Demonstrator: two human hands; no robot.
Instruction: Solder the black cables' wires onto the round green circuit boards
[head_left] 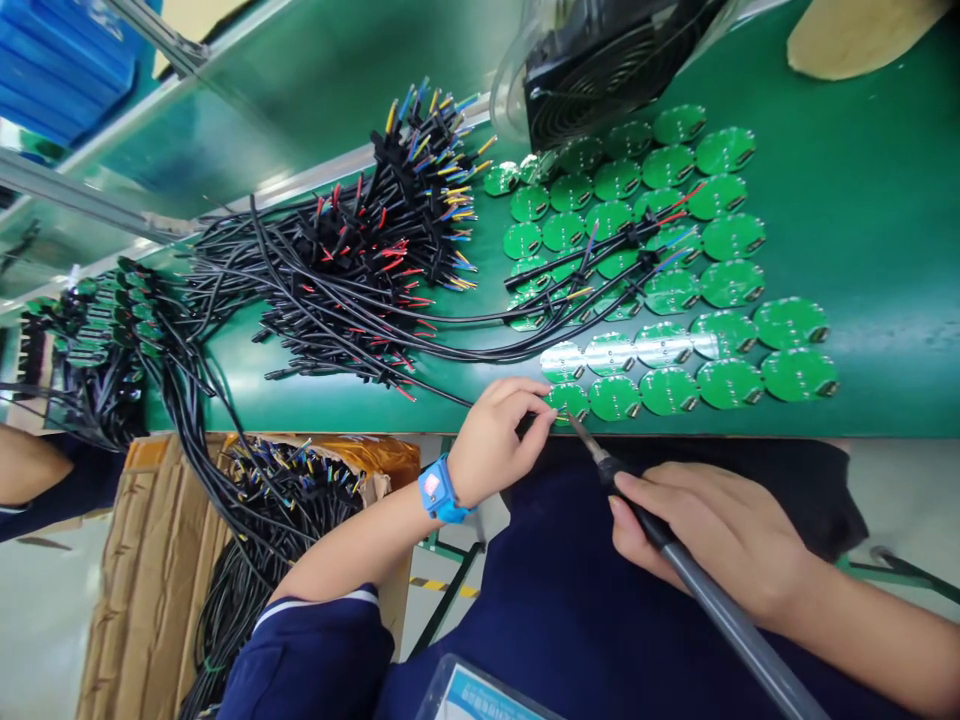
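Note:
My left hand [499, 440], with a blue wrist strap [441, 490], pinches the end of a black cable [442, 390] at the table's front edge. Its fingertips meet the nearest round green circuit board [568, 400], where a bit of yellow wire shows. In my right hand [720, 530] is a soldering iron [720, 600], gripped like a pen. The iron's tip reaches that same board, close to the left fingertips; whether it touches the wire is too small to tell. More round green boards [731, 383] lie in rows beyond.
Several loose cables [585, 265] lie across the boards. A large heap of black cables [360, 250] with bared coloured ends spreads at left. Behind the boards stands a black fan [600, 80]. A cardboard box [150, 580] of cables is below left, near another person's arm [30, 468].

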